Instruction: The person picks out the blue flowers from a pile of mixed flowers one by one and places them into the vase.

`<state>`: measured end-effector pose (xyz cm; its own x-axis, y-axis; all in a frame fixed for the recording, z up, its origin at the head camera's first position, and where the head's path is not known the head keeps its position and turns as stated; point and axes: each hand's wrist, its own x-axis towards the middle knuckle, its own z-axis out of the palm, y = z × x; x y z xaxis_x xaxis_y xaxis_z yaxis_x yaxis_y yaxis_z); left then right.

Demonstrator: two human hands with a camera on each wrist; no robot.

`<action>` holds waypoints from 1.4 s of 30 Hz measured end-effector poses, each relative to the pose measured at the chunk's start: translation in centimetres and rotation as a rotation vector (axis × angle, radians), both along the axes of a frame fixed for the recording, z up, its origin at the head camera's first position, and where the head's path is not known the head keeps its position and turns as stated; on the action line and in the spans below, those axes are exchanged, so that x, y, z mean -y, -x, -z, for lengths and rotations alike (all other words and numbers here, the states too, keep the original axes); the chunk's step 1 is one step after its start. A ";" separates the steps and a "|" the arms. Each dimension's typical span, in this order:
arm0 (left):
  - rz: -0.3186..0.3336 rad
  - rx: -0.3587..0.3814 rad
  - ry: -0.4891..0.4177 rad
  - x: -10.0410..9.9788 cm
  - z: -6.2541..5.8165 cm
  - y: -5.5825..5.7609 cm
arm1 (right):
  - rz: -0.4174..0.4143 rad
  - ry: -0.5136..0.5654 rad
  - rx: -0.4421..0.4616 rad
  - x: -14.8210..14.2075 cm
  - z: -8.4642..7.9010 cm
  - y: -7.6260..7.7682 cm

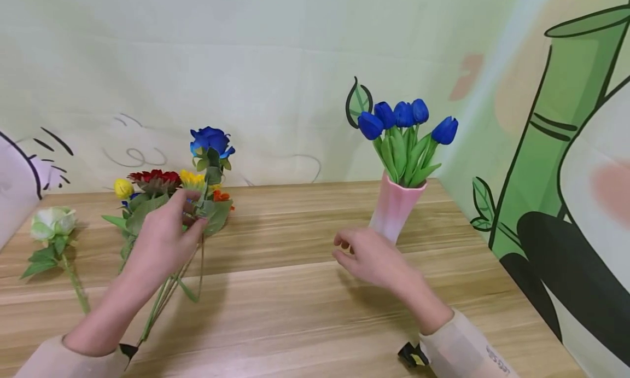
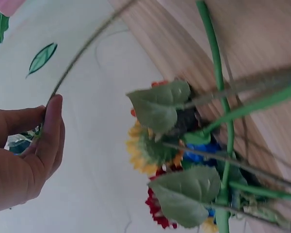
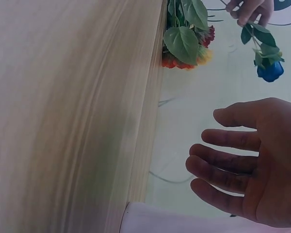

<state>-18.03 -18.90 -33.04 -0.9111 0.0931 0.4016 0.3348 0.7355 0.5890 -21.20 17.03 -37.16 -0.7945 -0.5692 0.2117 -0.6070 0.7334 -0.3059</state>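
My left hand (image 1: 169, 233) pinches the stem of a blue rose (image 1: 211, 141), whose bloom points up over the heap of flowers on the table. In the left wrist view the thin stem (image 2: 77, 54) runs from between thumb and fingers. The right wrist view shows the same blue rose (image 3: 270, 71) clear of the other flowers. My right hand (image 1: 369, 256) holds nothing, its fingers loosely bent, just in front of a pink and white vase (image 1: 398, 200). Several blue tulips (image 1: 403, 115) with green leaves stand in the vase.
Below the left hand lie a dark red flower (image 1: 155, 180), a yellow sunflower (image 2: 153, 150), a small yellow bloom (image 1: 123, 188) and an orange flower (image 1: 222, 196). A white-green rose (image 1: 53, 223) lies at the far left of the wooden table (image 1: 295, 312). A printed backdrop (image 1: 285, 82) rises behind.
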 end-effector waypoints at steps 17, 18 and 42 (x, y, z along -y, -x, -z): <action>0.198 0.214 -0.192 -5.2 0.7 -0.1 | -0.148 0.227 0.054 2.2 -0.3 -0.8; 0.204 0.219 -0.197 -5.5 0.7 -0.1 | -0.152 0.241 0.058 2.4 -0.3 -0.9; 0.324 0.246 -0.381 -9.8 1.7 -1.6 | -0.269 0.472 0.400 5.7 -0.4 -2.6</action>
<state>-16.43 -9.08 -34.74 -0.9311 0.2741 0.2406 0.3274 0.3375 0.8826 -18.61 11.35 -36.73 -0.7068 -0.6769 0.2055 -0.5235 0.3052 -0.7955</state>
